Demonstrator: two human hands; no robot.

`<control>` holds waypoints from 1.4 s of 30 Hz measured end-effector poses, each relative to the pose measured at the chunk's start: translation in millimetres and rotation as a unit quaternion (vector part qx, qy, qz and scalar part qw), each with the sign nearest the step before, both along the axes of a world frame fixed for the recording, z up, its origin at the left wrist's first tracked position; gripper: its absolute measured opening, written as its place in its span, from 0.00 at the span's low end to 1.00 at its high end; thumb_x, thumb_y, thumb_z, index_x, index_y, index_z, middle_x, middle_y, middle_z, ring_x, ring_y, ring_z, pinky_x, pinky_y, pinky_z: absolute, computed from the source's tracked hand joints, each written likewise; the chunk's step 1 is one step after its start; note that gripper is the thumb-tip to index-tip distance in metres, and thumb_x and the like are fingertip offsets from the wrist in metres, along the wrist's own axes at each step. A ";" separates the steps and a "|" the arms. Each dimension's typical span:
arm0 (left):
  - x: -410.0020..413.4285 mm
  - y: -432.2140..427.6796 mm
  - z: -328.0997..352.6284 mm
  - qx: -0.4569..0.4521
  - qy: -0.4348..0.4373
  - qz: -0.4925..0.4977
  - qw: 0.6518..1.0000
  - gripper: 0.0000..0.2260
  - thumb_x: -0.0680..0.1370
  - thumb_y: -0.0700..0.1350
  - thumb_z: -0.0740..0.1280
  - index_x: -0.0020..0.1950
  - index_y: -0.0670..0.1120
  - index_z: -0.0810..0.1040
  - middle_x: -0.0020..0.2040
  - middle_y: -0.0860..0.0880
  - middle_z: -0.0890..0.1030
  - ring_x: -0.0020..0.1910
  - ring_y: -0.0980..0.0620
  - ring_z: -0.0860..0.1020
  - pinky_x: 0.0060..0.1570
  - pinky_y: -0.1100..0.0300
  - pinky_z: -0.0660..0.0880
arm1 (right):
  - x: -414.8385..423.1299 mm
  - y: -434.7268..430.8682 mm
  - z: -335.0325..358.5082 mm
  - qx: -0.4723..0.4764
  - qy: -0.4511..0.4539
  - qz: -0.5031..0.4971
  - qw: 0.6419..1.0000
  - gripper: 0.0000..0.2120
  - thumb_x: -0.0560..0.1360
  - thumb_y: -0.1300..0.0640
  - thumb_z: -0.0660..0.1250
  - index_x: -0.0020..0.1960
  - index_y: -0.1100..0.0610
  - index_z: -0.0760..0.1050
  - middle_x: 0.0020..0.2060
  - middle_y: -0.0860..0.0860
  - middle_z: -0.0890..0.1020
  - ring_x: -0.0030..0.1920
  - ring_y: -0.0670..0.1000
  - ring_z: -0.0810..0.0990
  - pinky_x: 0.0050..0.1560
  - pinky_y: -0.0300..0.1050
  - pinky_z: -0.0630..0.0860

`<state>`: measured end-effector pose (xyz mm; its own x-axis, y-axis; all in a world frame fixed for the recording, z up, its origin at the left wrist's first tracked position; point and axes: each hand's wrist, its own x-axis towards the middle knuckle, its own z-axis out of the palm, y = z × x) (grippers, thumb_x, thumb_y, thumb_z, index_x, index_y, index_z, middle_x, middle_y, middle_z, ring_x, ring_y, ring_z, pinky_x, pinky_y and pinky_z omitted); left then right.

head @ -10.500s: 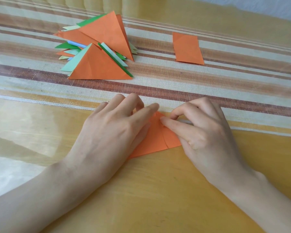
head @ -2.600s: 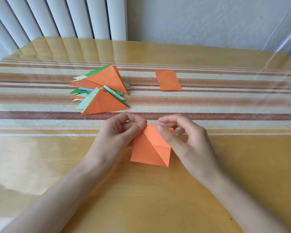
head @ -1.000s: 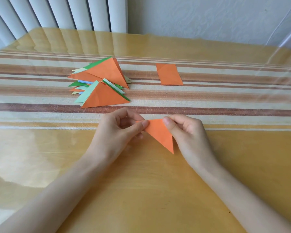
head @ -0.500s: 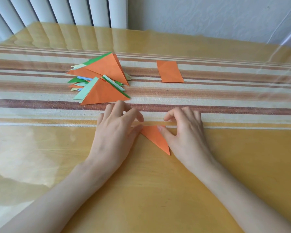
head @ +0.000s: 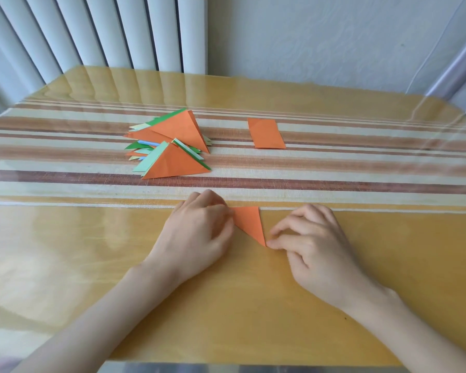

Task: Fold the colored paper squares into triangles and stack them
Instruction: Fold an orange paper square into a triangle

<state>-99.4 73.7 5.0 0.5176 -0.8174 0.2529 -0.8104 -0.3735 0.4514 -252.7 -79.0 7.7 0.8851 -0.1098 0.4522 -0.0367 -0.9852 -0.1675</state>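
A small folded orange triangle [head: 249, 222] lies flat on the table near me, one point aimed toward me. My left hand [head: 199, 232] covers its left corner with bent fingertips and holds it down. My right hand [head: 310, 243] sits to the right with loosely curled fingers, its thumb tip just touching the triangle's near point. Farther back on the left is a loose pile of folded triangles [head: 172, 146], orange on top with green, pale green and blue edges showing. An orange paper sheet [head: 265, 133] lies flat beyond, to the right of the pile.
The wooden table [head: 253, 305] has a glossy transparent cover and a striped runner [head: 334, 181] across its middle. A white radiator [head: 92, 30] and a pale wall stand behind the far edge.
The orange piece, held up between both hands a second ago, now lies flat. My right hand has slid off it to the right and toward me, down to its near tip.
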 end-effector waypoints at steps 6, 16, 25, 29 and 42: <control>-0.4 -25.6 8.4 0.110 0.050 0.101 0.987 0.20 0.75 0.59 0.67 0.62 0.50 0.71 0.57 0.51 0.71 0.61 0.47 0.66 0.56 0.56 0.61 | 32.5 12.9 1.0 0.155 0.116 -0.147 0.970 0.29 0.73 0.36 0.62 0.67 0.52 0.73 0.61 0.48 0.73 0.62 0.50 0.64 0.66 0.47 0.63; -4.8 6.4 6.1 -0.041 0.174 0.112 0.977 0.16 0.74 0.41 0.72 0.39 0.54 0.65 0.38 0.57 0.76 0.41 0.53 0.76 0.50 0.54 0.73 | 63.0 27.4 -2.8 0.331 0.038 -0.079 0.940 0.19 0.71 0.65 0.71 0.56 0.48 0.72 0.42 0.44 0.77 0.52 0.53 0.74 0.56 0.48 0.71; 58.5 34.0 14.5 -0.166 0.141 0.210 0.953 0.11 0.75 0.38 0.71 0.40 0.51 0.72 0.37 0.59 0.78 0.40 0.57 0.78 0.42 0.62 0.72 | 150.7 48.2 9.7 0.333 -0.069 -0.073 0.938 0.02 0.72 0.61 0.72 0.44 0.55 0.80 0.35 0.41 0.78 0.46 0.50 0.78 0.51 0.47 0.73; 84.2 25.5 10.7 -0.124 0.088 0.237 0.959 0.04 0.75 0.38 0.69 0.45 0.46 0.76 0.42 0.52 0.80 0.44 0.47 0.78 0.42 0.57 0.69 | 181.2 50.5 7.4 0.210 -0.046 -0.133 0.968 0.03 0.75 0.54 0.70 0.48 0.52 0.79 0.42 0.45 0.83 0.52 0.51 0.72 0.51 0.43 0.59; 97.5 29.0 -14.2 0.005 -0.149 0.163 0.975 0.14 0.74 0.48 0.59 0.41 0.47 0.84 0.43 0.50 0.81 0.41 0.44 0.80 0.39 0.52 0.74 | 186.9 32.7 -13.2 0.074 0.014 -0.033 0.997 0.10 0.72 0.53 0.73 0.53 0.53 0.83 0.44 0.50 0.77 0.47 0.55 0.76 0.49 0.50 0.71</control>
<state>-2.0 102.7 -9.2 0.6552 -0.6253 0.4238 -0.7425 -0.6363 0.2091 -65.8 -46.3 -5.5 0.8857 -0.2312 0.4026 -0.1064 -0.9452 -0.3088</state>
